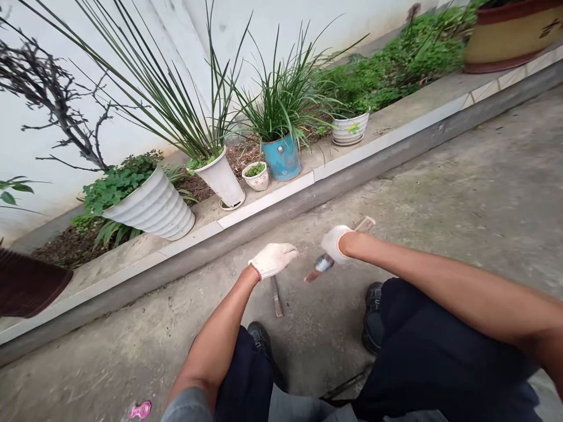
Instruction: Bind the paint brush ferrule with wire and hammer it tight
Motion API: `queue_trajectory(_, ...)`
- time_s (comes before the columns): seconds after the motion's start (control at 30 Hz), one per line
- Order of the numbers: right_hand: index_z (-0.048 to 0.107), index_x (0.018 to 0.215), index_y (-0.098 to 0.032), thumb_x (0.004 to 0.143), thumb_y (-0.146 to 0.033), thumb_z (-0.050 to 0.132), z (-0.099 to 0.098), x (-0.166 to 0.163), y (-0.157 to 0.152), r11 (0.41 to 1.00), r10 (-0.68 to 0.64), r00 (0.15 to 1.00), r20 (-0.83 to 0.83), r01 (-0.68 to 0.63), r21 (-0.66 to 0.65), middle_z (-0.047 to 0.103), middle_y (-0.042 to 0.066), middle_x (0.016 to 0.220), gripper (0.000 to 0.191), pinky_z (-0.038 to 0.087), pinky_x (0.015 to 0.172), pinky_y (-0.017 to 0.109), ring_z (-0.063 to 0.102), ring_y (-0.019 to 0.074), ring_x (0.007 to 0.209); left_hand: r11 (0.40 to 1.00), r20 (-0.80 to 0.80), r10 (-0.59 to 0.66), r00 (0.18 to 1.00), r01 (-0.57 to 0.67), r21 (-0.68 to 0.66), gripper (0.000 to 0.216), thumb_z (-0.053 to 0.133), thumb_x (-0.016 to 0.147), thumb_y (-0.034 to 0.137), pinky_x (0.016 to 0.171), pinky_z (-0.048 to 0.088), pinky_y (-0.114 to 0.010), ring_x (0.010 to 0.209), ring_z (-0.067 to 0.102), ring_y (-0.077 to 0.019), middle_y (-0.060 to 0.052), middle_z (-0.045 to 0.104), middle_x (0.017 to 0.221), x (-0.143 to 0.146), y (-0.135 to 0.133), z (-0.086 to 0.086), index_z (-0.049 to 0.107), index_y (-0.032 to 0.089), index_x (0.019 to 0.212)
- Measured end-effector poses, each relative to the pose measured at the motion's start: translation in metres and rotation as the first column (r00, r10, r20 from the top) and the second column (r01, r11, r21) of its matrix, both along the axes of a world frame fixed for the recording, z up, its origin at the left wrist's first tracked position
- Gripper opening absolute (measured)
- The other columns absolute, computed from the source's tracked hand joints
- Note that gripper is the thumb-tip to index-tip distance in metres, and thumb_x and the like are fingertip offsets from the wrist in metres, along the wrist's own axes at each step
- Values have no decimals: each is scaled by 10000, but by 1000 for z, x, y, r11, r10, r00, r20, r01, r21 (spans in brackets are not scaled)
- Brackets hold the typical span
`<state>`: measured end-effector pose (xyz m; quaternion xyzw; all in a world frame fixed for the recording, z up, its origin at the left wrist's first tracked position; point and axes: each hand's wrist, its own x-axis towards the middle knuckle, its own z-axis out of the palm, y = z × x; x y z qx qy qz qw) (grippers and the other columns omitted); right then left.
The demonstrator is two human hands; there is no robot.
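Note:
My left hand (273, 261) wears a white knit glove with a red cuff band and hangs in the air, its fingers closed together around nothing I can see. My right hand (335, 244), in a matching glove, grips a paintbrush (324, 264) with a wooden handle, metal ferrule and paint-stained bristles. The bristle end points down and left toward my left hand, and the two hands are apart. On the concrete below my left hand lies a narrow metal-bladed hand tool (277, 298); neither hand touches it.
My dark trousers (409, 346) and black shoes (373, 316) fill the lower middle. A raised concrete curb (264, 202) runs ahead, bearing potted plants, including a white ribbed pot (152, 205) and a blue pail (281, 157). A small pink object (141, 409) lies at the bottom left.

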<state>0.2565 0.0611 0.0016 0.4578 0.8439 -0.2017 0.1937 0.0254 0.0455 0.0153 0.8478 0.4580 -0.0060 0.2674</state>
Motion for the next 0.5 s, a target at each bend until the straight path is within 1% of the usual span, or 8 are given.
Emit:
queue_trajectory(0.03,705,663,-159,628,-291,792,0,1,-6,995,82,996,39,-80,-66,640,65,602,162,477,681,326,690,262,724,1000,-8,0,1000,0,5,389,412,1011,417,728,426,-248,741,593,-159,3,670,779,-1,3,0,718,202,904)
queue_trajectory(0.1,706,702,-179,658,-367,731,3,3,-14,965,178,984,-28,-180,-189,627,27,583,194,439,605,290,643,205,608,999,5,8,1000,-8,-34,390,420,1010,430,701,420,-247,726,582,-155,10,664,764,-4,5,-2,711,199,890)
queue_trajectory(0.17,712,803,-191,726,-444,669,11,5,-17,965,96,973,-210,-143,-220,649,13,627,268,399,551,254,611,165,555,994,40,36,999,-31,-101,386,438,1005,440,677,419,-250,707,577,-153,4,669,760,-4,5,-6,699,186,878)
queue_trajectory(0.23,701,873,-193,789,-478,617,19,5,-13,987,-71,948,-310,23,-157,672,22,676,309,374,529,234,609,151,556,983,71,94,993,-81,-165,397,444,1005,460,658,427,-256,676,582,-154,-14,680,759,-2,1,-9,684,172,875)
queue_trajectory(0.27,696,887,-192,813,-474,595,22,4,-8,989,-141,933,-331,120,-84,683,35,700,309,368,531,233,619,155,577,976,84,120,989,-102,-191,409,436,1008,475,647,431,-259,655,588,-154,-19,682,756,0,-1,-11,677,170,880)
queue_trajectory(0.37,701,919,-199,858,-426,545,24,4,12,934,-286,911,-298,335,128,732,95,823,282,390,580,256,674,204,706,970,117,118,986,-89,-226,422,395,1018,496,620,437,-257,610,607,-147,-8,684,758,6,-7,-9,664,186,921)
queue_trajectory(0.43,721,974,-214,875,-389,526,21,5,23,897,-351,907,-231,397,193,754,128,932,280,430,642,283,703,247,806,977,102,71,992,-49,-208,386,397,1016,466,618,432,-252,611,611,-142,5,688,768,7,-9,-5,666,201,939)
queue_trajectory(0.5,739,1050,-215,882,-355,527,16,6,30,887,-379,913,-149,405,221,759,157,1005,305,469,713,317,719,281,878,986,55,38,998,-28,-166,355,411,1011,434,630,424,-247,637,610,-144,12,687,760,6,-9,0,674,207,939)
